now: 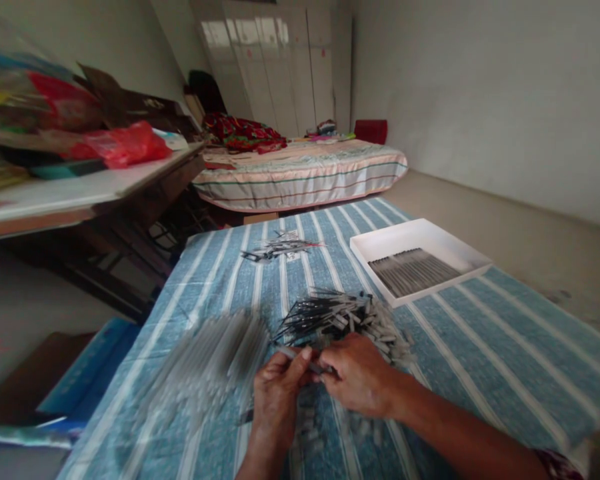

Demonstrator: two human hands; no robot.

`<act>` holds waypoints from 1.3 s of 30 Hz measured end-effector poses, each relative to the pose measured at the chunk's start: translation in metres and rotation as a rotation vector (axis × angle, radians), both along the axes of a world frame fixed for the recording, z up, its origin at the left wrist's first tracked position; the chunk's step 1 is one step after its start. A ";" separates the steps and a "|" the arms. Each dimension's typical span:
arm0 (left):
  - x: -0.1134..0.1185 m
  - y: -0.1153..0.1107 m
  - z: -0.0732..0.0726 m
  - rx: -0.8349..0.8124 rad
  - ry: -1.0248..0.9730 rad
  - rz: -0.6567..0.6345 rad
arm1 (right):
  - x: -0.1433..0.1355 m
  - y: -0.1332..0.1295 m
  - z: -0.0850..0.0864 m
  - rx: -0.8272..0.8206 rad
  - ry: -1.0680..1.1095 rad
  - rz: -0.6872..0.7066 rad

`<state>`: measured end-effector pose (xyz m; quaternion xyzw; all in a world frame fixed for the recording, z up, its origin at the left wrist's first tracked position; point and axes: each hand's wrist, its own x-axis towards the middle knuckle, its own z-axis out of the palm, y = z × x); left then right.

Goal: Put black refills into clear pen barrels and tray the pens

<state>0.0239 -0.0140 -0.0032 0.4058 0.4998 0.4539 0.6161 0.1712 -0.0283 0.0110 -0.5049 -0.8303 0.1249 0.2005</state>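
Observation:
Both hands meet at the near middle of the table around one slim grey pen (287,351). My left hand (277,397) is closed on its barrel, thumb on top. Fingers of my right hand (363,377) pinch the pen's right end; the tip is hidden among them. To the left lies a stack of translucent grey pen barrels (210,360). Just beyond my hands is a heap of thin black refills (307,317), with small pale grey caps or end pieces (383,327) at its right. More small pieces (310,427), blurred, are scattered nearer to me.
A white open box (423,235) at the right holds a row of dark pens (413,272). Some thin black pieces (280,249) lie farther back on the striped cloth (220,257). A cluttered side table (105,190) stands left; a bed (300,177) is behind.

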 end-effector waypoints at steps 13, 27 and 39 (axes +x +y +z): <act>-0.006 0.002 0.007 0.108 0.235 0.131 | 0.159 0.094 0.011 -0.205 -0.281 -0.661; -0.006 0.005 -0.006 0.099 0.297 0.071 | 0.173 0.108 -0.011 -0.371 -0.277 -0.610; -0.008 0.006 0.000 0.058 0.331 -0.010 | 0.170 0.105 -0.009 -0.376 -0.305 -0.611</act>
